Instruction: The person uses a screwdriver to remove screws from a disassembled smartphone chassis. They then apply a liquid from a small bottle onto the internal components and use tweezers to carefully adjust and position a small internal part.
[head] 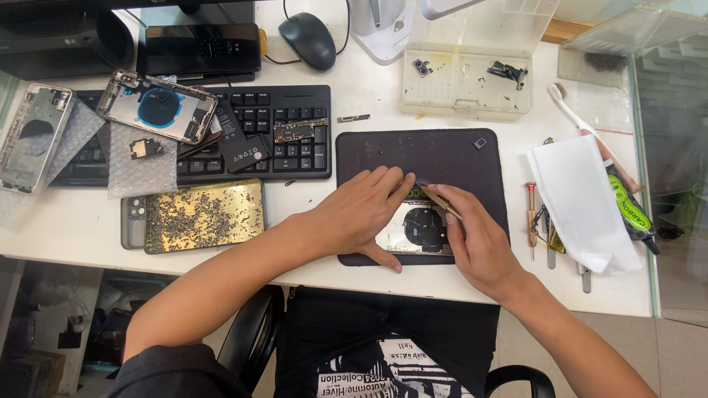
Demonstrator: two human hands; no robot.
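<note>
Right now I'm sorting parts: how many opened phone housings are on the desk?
3: one under both hands on the dark mat, one on the keyboard, one at the far left.
</note>
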